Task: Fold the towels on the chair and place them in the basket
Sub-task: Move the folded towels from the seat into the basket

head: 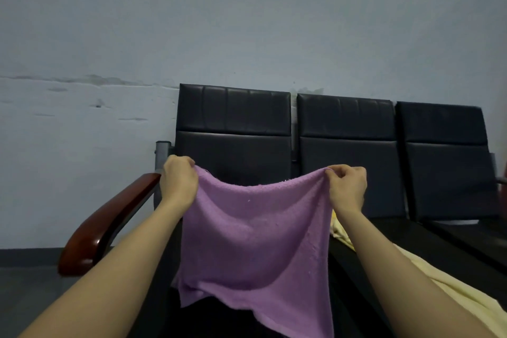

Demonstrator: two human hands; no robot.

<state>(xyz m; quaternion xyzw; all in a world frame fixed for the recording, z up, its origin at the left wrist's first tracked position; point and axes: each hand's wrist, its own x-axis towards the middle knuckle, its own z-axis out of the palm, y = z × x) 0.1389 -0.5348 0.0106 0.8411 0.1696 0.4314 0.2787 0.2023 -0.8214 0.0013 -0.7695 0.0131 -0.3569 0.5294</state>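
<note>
- Black bench seats [345, 145] line the wall at 12 o'clock.
- Left hand [179, 181] and right hand [347, 186] each pinch a top corner of the purple towel [255, 241], which hangs at centre.
- Level both corners before folding.
- Perhaps another towel, pale yellow [450, 288], lies at 4 o'clock.

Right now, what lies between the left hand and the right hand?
In the head view, the purple towel's sagging top edge spans from the left hand to the right hand; each pinches a corner.
</note>
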